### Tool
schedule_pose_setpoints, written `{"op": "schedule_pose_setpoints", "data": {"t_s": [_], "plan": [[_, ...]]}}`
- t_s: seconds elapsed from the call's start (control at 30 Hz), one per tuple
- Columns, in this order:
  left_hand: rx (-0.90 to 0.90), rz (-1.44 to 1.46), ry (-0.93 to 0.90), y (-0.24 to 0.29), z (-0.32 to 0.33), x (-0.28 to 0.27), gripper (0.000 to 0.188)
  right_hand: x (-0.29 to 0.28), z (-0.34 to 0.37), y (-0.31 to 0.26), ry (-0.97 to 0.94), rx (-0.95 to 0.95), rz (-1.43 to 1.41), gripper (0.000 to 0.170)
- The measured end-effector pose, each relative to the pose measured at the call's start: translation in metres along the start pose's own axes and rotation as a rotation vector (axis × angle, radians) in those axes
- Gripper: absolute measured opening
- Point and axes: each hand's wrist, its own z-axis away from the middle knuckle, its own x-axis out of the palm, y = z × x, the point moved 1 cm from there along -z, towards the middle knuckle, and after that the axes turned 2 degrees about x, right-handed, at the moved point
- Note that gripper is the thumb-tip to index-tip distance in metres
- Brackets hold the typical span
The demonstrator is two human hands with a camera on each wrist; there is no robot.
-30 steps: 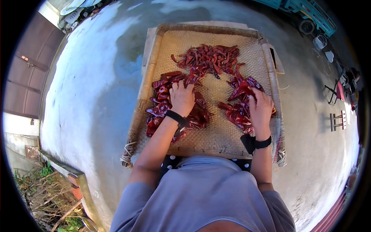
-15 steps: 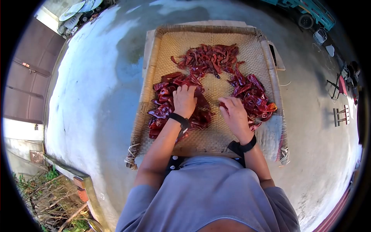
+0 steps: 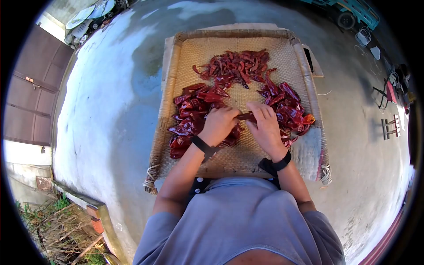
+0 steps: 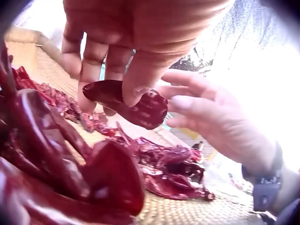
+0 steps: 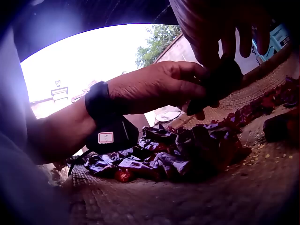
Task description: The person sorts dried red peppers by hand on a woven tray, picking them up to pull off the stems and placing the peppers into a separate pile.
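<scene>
Between the two hands is one dark red dried pepper [image 3: 246, 116], clearest in the left wrist view as a glossy pepper [image 4: 136, 104]. My left hand [image 3: 219, 125] pinches it with the thumb on its near face. Around its other end are the fingers of my right hand [image 3: 266, 132]; their exact contact is partly hidden. In the right wrist view the pepper [image 5: 222, 80] looks nearly black. Below my left hand lies a heap of large glossy peppers [image 3: 187, 126], and beside my right hand another heap [image 3: 289, 108].
A woven tray [image 3: 229, 163] holds the heaps, with smaller shrivelled peppers [image 3: 240, 64] at its far end. A pale cloth [image 3: 308, 152] lies at the tray's near right corner. Concrete ground [image 3: 110, 88] surrounds it. A teal vehicle [image 3: 360, 13] stands at the far right.
My right hand has moved left from the right heap, bringing a pepper to the middle. My left hand has come off the left heap, moved right and taken hold of that pepper.
</scene>
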Motion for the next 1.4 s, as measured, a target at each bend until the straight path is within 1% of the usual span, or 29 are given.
{"op": "schedule_pose_setpoints", "data": {"t_s": [0.03,0.07,0.17,0.2,0.3,0.33,0.43,0.47,0.53,0.63,0.67,0.73,0.77,0.83,0.9,0.93,1.03,1.1,1.13,1.17,1.23,1.27,1.3,1.33,1.37,1.4], "plan": [[-0.012,0.091,0.007,0.007,0.001,0.002,0.023,0.002,0.0,0.002,-0.028,-0.045,0.037,0.047],[-0.057,0.184,0.052,0.01,0.003,0.005,0.028,0.006,0.005,0.008,-0.125,-0.004,0.037,0.043],[-0.164,0.29,0.082,0.007,0.001,0.003,0.032,0.001,0.009,0.013,-0.191,0.096,-0.004,0.036],[-0.165,0.213,0.066,0.003,0.0,0.002,0.036,-0.005,0.009,0.017,-0.139,0.116,0.027,0.033],[-0.05,-0.178,0.085,-0.028,-0.005,0.016,0.04,-0.029,0.006,0.034,0.038,0.175,0.148,0.028],[-0.073,-0.174,0.066,-0.035,-0.006,0.018,0.047,-0.037,0.006,0.041,0.099,0.203,0.185,0.029],[-0.093,-0.204,0.063,-0.05,-0.005,0.032,0.048,-0.055,0.005,0.065,0.182,0.319,0.329,0.031],[-0.069,-0.225,0.072,-0.056,-0.006,0.036,0.045,-0.057,0.007,0.067,0.218,0.347,0.359,0.031],[-0.084,-0.212,0.062,-0.057,-0.008,0.036,0.039,-0.06,0.008,0.068,0.292,0.402,0.415,0.031],[-0.151,-0.155,0.009,-0.048,-0.008,0.022,0.028,-0.061,0.007,0.058,0.332,0.386,0.351,0.033],[-0.179,-0.13,-0.015,-0.041,-0.009,0.014,0.024,-0.057,0.006,0.055,0.294,0.321,0.249,0.033],[-0.109,-0.064,0.047,-0.03,-0.009,0.005,0.019,-0.045,0.004,0.044,0.22,0.198,0.045,0.035],[-0.074,-0.031,0.078,-0.023,-0.008,0.001,0.017,-0.038,0.004,0.032,0.136,0.214,-0.002,0.037],[-0.067,0.164,0.094,-0.007,-0.003,-0.002,0.018,-0.022,0.003,0.015,0.012,0.171,-0.141,0.041],[-0.07,0.367,0.08,0.002,-0.001,-0.005,0.02,-0.005,0.008,0.012,-0.089,0.101,-0.144,0.038],[-0.062,0.458,0.07,-0.002,0.002,0.001,0.019,0.002,0.009,0.01,-0.046,0.104,-0.165,0.028],[-0.333,0.903,0.056,-0.008,0.009,0.003,0.017,0.002,0.014,0.014,-0.123,0.345,-0.361,0.017],[-0.407,1.001,0.115,-0.012,0.011,0.002,0.016,-0.003,0.014,0.02,-0.035,0.244,-0.279,0.013],[-0.399,0.943,0.122,-0.015,0.011,0.0,0.019,-0.006,0.013,0.025,0.009,0.194,-0.237,0.011],[-0.391,0.886,0.129,-0.018,0.012,-0.001,0.022,-0.012,0.011,0.03,0.069,0.193,-0.14,0.011],[-0.296,0.577,0.011,-0.019,0.018,0.0,0.029,-0.029,0.008,0.041,0.188,0.189,0.052,0.012],[-0.247,0.422,-0.047,-0.019,0.021,0.0,0.033,-0.036,0.007,0.049,0.235,0.212,0.129,0.011],[-0.139,0.297,-0.071,-0.016,0.024,0.0,0.036,-0.042,0.008,0.056,0.282,0.235,0.207,0.011],[-0.031,0.172,-0.095,-0.012,0.028,-0.001,0.039,-0.049,0.007,0.057,0.29,0.319,0.28,0.013],[0.078,0.048,-0.118,-0.01,0.029,-0.001,0.042,-0.052,0.009,0.061,0.326,0.352,0.317,0.015],[0.041,0.066,-0.147,-0.009,0.028,0.005,0.037,-0.055,0.01,0.064,0.362,0.384,0.354,0.017]]}}
